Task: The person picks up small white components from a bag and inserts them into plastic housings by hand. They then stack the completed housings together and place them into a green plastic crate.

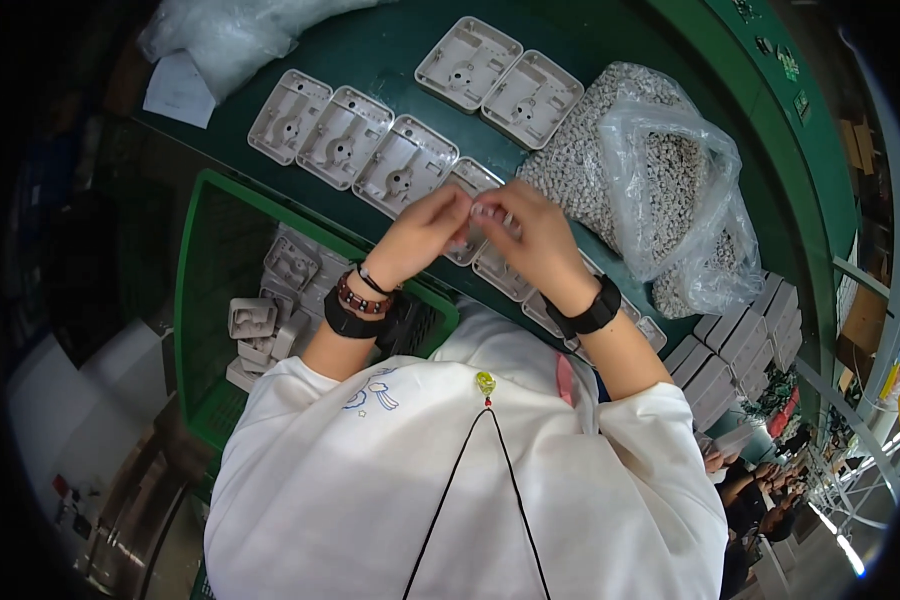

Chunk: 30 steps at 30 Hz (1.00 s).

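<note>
A shallow grey housing (473, 175), partly hidden by the hands, lies near the frame's centre, its hollow side up and its long axis running steeply from upper right to lower left. Over it, the left hand (420, 230) and right hand (542, 240) meet with fingers curled nearly closed, fingertips together; whether either grips something is too blurred to tell. The housing is matt, round-cornered, in a slanting row on the green table (370, 65). A clear bag (625, 225) of small pale parts sits right of centre.
</note>
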{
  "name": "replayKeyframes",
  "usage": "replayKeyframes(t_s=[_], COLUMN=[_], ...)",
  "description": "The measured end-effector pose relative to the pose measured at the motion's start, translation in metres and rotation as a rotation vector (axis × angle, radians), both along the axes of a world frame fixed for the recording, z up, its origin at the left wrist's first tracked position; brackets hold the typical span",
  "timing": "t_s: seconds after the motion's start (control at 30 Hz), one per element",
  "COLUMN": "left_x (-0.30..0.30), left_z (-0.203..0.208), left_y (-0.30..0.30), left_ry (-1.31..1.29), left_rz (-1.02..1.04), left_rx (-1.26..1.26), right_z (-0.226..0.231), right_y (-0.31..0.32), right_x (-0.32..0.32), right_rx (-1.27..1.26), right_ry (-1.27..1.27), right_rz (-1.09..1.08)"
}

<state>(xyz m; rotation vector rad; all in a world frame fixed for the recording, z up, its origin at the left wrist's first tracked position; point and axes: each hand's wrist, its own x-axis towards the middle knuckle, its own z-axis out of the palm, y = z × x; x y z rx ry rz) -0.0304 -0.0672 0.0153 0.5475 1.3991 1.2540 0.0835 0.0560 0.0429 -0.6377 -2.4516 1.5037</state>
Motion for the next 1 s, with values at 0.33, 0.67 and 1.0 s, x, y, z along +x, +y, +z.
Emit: replayKeyframes(t_s=[0.33,0.67,1.0], left_x=[-0.018,-0.075,-0.082], left_z=[-0.018,-0.050,-0.038], left_y=[-0.014,-0.027,-0.031], left_ry=[-0.508,1.067,0.849], left_rz=[0.188,0.289,0.382], left_rx=[0.001,-0.358,-0.356], right_z=[-0.010,-0.064,-0.102], right_y=[0.002,0.038,0.036], right_x=[-0.034,-0.126,-0.142], right_rx=[-0.249,0.642,0.873], right_ry=[0.066,0.101,0.154], right_rz=[0.272,0.510,0.601])
